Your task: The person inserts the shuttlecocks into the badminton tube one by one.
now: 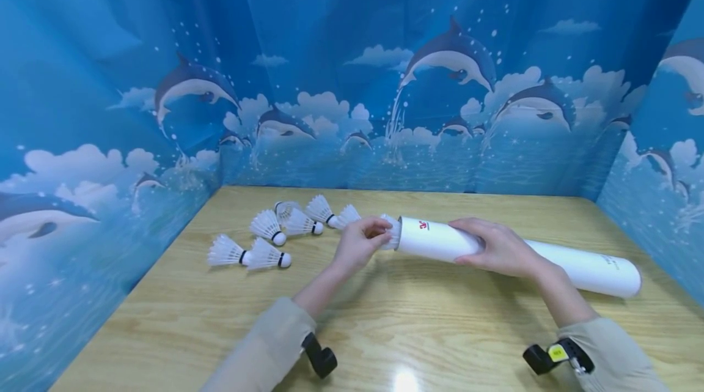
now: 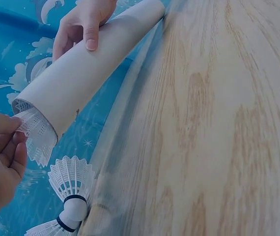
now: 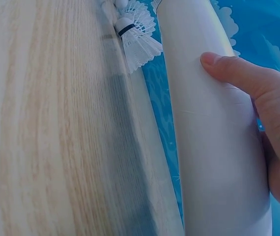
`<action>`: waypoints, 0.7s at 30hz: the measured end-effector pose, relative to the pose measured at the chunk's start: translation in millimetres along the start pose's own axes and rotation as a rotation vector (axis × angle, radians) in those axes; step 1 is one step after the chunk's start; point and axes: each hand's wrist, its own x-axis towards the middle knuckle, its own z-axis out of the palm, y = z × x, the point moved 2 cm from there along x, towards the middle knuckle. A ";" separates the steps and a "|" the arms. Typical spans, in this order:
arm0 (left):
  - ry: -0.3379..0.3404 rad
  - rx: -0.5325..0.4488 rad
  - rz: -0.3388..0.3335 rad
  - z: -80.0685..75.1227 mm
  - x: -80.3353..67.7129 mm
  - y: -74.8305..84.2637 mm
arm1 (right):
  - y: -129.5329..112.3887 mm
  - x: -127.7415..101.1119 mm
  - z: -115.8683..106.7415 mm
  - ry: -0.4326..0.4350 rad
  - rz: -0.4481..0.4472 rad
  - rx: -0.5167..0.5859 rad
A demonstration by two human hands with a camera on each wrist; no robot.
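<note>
My right hand grips a long white tube around its middle, thumb on the near side in the right wrist view. The tube's open end faces left. At that mouth my left hand pinches the feather skirt of a white shuttlecock between thumb and fingers. The skirt sticks partly out of the tube; its cork end is hidden inside. Just left of my left hand lies another shuttlecock, partly covered by the hand.
Several loose shuttlecocks lie on the wooden table to the left, among them a front pair with one shuttlecock touching its neighbour. A blue dolphin-print curtain stands behind and at both sides.
</note>
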 end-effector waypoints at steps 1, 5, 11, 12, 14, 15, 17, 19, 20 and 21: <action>-0.003 0.003 0.007 -0.1 0.0 -0.9 | 0.0 0.0 -0.1 -0.001 0.001 0.000; -0.003 0.026 0.033 -1.7 -3.2 6.2 | 0.8 0.0 0.0 -0.003 0.001 0.005; 0.003 0.083 0.066 -1.1 -1.1 0.1 | 1.6 -1.3 0.0 0.002 -0.006 -0.001; 0.005 0.094 0.074 -0.9 -1.4 0.6 | 1.5 -1.5 0.0 0.003 -0.006 -0.002; 0.018 0.105 0.082 -0.6 -2.1 2.1 | 1.5 -1.4 -0.1 0.002 -0.005 -0.002; 0.026 0.105 0.087 -0.3 -2.3 2.3 | 1.5 -1.4 -0.1 -0.001 -0.001 -0.002; 0.045 0.104 0.092 0.0 -3.0 2.8 | 1.5 -1.2 -0.3 -0.006 0.005 0.001; 0.063 0.098 0.092 0.6 -3.0 2.6 | 1.3 -0.9 -0.6 -0.010 0.011 0.002; 0.068 0.093 0.092 1.0 -3.0 2.5 | 1.2 -0.8 -0.8 -0.012 0.013 0.003; 0.072 0.089 0.094 1.4 -2.9 2.2 | 1.1 -0.8 -1.0 -0.014 0.014 0.003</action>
